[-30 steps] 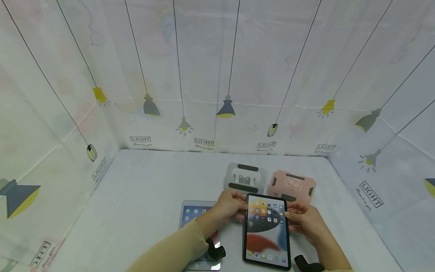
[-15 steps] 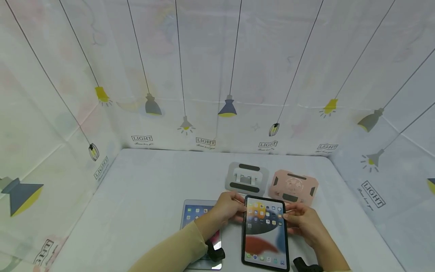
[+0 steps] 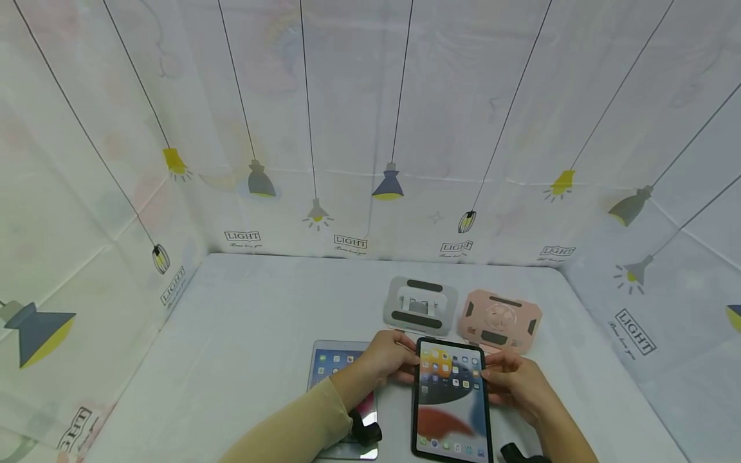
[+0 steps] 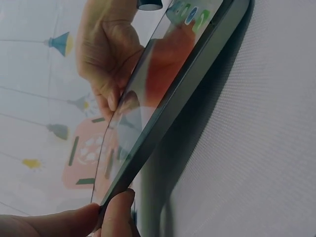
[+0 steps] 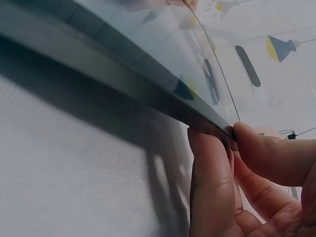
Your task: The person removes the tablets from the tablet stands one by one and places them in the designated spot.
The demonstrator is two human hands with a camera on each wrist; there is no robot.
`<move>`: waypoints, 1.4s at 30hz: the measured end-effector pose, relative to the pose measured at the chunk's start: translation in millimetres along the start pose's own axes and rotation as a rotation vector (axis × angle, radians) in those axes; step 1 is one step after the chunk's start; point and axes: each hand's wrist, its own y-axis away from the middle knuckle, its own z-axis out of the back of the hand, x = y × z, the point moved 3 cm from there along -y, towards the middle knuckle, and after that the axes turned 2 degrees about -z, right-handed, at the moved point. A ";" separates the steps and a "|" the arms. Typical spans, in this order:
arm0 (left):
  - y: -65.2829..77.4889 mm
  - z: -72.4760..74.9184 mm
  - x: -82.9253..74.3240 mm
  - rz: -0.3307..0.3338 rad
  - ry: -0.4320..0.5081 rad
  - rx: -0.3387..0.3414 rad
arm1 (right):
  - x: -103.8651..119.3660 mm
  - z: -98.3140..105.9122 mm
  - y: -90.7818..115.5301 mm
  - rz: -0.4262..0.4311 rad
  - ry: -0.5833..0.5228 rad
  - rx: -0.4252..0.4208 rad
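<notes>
A dark-framed tablet [image 3: 451,405] with its screen lit is held by both hands, its far end raised over the white table. My left hand [image 3: 389,357] pinches its left edge near the far corner, thumb and finger on the rim in the left wrist view. Opposite, my right hand [image 3: 515,379] pinches the right edge; the right wrist view shows the thumb [image 5: 266,153] on top and a finger [image 5: 212,173] beneath. A second, white-framed tablet [image 3: 321,370] lies to the left, partly hidden under my left forearm.
Just beyond the held tablet stand a grey tablet stand [image 3: 420,305] and a pink tablet stand [image 3: 500,318], side by side. A white cloth covers the table [image 3: 260,308]. Behind it rises a curtain [image 3: 347,128] printed with hanging lamps.
The held tablet and both hands have come slightly nearer to me, uncovering a little more of the stands. Both grips stay the same. The second tablet stays where it was.
</notes>
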 end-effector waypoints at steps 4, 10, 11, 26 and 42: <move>0.7 1.1 1.5 -0.001 -0.007 0.003 | -1.1 0.3 0.9 -0.008 -0.007 0.024; 4.5 4.0 1.4 0.023 0.021 0.020 | -2.5 1.5 2.4 -0.013 -0.018 0.081; 5.5 4.7 0.8 0.028 0.020 0.024 | -2.6 1.7 2.7 -0.013 -0.020 0.092; 10.7 9.9 -2.1 0.060 -0.008 0.040 | -4.3 4.2 6.1 -0.040 -0.014 0.141; 12.3 16.4 -0.9 0.076 -0.020 0.037 | -8.7 8.9 4.8 -0.049 -0.025 0.197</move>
